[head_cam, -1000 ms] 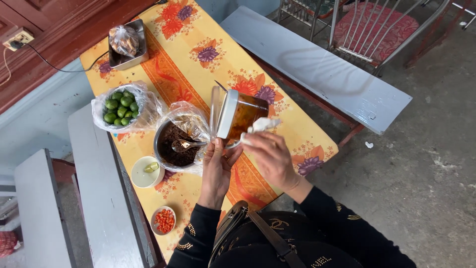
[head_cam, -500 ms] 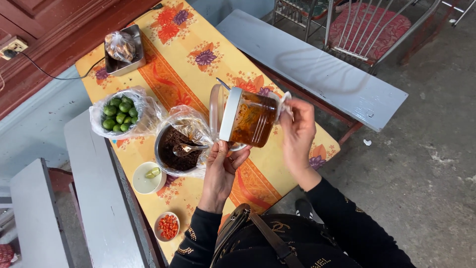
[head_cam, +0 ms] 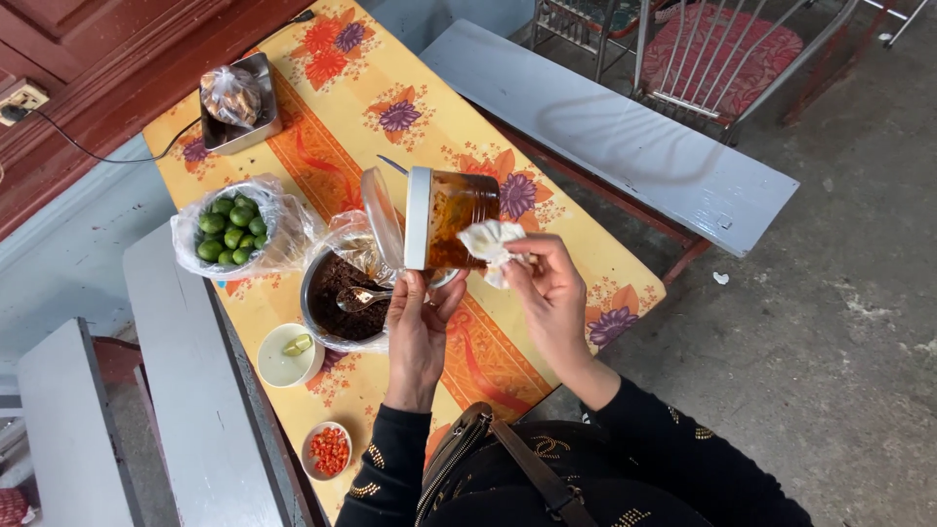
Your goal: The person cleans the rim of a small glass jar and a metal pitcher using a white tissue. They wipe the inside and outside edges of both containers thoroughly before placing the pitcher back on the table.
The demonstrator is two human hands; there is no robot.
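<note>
Fingers of the left hand [head_cam: 418, 322] grip the jar [head_cam: 451, 232] sideways while the right hand [head_cam: 547, 293] pinches a white tissue [head_cam: 490, 244] against it; best to rub softly and hold tight.

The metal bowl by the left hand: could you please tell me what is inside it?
The metal bowl holds a dark brown mass, with a metal spoon lying in it. A clear plastic bag lines it and hides its far side, so the bottom cannot be seen.

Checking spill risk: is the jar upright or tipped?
Tipped. The jar lies on its side in the left hand, white rim toward the bowl, clear lid hinged open. The right hand presses a tissue on it.
</note>
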